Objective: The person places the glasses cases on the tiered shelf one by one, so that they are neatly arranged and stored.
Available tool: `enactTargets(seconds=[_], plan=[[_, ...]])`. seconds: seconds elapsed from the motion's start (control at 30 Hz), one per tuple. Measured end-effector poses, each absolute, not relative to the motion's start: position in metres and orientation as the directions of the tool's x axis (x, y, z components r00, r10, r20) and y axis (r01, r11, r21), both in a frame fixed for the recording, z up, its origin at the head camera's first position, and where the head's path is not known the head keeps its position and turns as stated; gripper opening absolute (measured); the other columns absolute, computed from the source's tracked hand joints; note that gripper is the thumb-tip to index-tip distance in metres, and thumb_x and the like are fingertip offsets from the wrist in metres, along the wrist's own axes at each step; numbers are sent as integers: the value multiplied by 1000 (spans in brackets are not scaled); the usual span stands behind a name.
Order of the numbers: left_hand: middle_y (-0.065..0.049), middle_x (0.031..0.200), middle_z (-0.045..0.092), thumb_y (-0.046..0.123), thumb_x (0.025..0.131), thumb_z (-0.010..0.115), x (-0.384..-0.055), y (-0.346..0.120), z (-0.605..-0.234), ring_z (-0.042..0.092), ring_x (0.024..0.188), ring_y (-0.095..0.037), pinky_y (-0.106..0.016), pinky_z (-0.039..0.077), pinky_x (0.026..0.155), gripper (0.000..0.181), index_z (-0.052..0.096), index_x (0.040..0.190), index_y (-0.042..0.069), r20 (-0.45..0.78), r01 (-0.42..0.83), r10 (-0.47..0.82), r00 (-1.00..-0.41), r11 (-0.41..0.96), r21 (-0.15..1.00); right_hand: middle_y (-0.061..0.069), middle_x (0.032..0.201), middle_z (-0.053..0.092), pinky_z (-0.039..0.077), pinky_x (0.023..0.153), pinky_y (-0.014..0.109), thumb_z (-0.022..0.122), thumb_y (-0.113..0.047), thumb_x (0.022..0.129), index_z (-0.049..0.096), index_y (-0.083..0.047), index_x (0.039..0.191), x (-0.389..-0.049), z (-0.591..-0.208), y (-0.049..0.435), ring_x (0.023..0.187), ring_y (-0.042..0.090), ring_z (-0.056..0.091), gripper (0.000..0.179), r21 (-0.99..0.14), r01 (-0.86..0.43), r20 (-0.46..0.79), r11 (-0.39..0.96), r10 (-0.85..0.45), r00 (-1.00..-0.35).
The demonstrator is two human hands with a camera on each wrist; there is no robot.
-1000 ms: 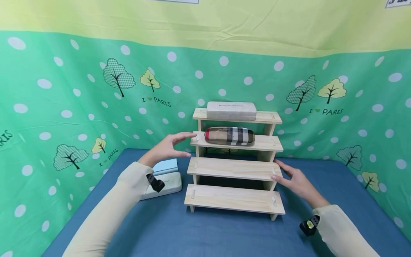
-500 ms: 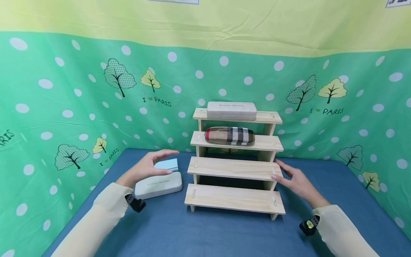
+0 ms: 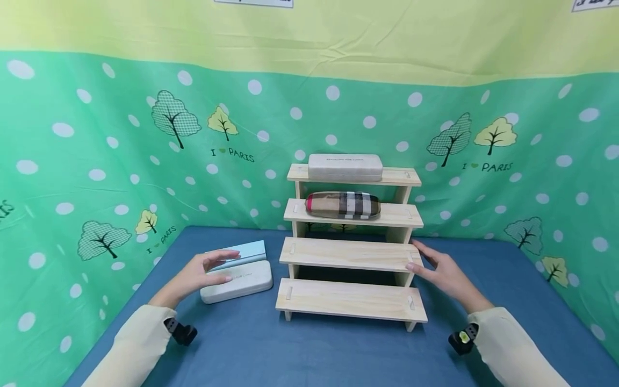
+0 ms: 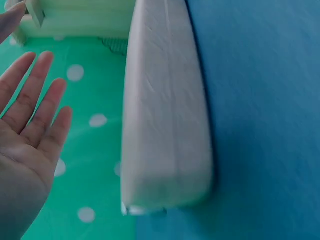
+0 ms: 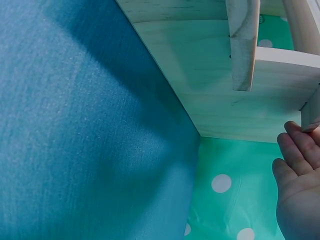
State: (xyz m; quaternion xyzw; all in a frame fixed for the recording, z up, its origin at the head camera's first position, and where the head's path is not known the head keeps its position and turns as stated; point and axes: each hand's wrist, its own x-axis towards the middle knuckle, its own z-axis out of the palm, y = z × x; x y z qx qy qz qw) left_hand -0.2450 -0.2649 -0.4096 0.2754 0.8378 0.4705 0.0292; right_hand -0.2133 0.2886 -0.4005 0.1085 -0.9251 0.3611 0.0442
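Note:
My left hand (image 3: 191, 277) is held with thumb and fingers apart over the left end of a white glasses case (image 3: 239, 285). In the left wrist view, the fingers (image 4: 32, 97) are extended and apart from the case (image 4: 167, 110). A light blue case (image 3: 249, 252) lies just behind the white one, partly covered by the hand. My right hand (image 3: 447, 277) holds the right end of the second-lowest board on a stepped wooden rack (image 3: 348, 295), thumb at the front and fingers behind. In the right wrist view, the fingertips (image 5: 292, 137) meet the board's end; the thumb is hidden.
A greyish-white glasses case (image 3: 345, 168) sits on the rack's top step. A plaid case (image 3: 342, 205) lies on the step below. The rack stands on a blue tablecloth (image 3: 309, 355), in front of a green curtain (image 3: 271, 107) with white dots.
My left hand has moved down and to the left, from beside the rack's plaid case to above the white case. The right hand stays on the rack.

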Motion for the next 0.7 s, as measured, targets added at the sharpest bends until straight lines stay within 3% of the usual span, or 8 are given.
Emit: enactTargets(seconds=[0.13,0.33,0.43,0.5,0.63,0.7], plan=[[-15,132,54,11,83,71,-241,-280,-419,46,116,7,-32,40,100,53,52,132,-1,188,401,460,-868,425,811,31,145,30,29,101,58,62,-36,91,28,7,144,-213,-400,287,131,49,30,76,-664,-226,153,712,-167,-974],[-16,134,53,17,84,72,-238,-298,-426,43,114,11,-23,39,96,55,52,132,1,135,333,401,-906,479,812,31,145,30,29,101,59,62,-36,90,28,7,144,-214,-400,288,131,49,29,77,-666,-221,152,713,-160,-975],[-14,135,52,19,83,72,-236,-304,-428,42,115,12,-25,38,99,56,52,133,3,94,287,373,-923,504,814,31,145,30,30,101,58,62,-36,90,28,7,144,-214,-400,288,131,49,30,77,-660,-220,153,719,-159,-975],[-12,136,51,21,83,73,-235,-307,-429,43,119,5,-33,38,101,57,52,134,4,75,261,352,-933,519,814,31,145,30,30,101,58,62,-36,90,28,7,144,-213,-401,288,130,49,31,76,-657,-221,155,721,-158,-975],[-15,137,50,22,83,73,-233,-312,-431,43,128,-27,-51,34,101,60,50,135,2,65,245,333,-941,535,808,31,144,31,30,101,58,62,-36,90,29,7,144,-213,-400,287,130,49,32,76,-659,-219,155,720,-156,-976],[-17,137,50,23,83,73,-233,-314,-433,40,128,-38,-55,32,100,61,49,135,2,63,244,331,-941,539,806,31,144,31,30,101,59,62,-36,90,29,7,144,-213,-400,287,130,48,32,76,-662,-219,154,717,-156,-976]])
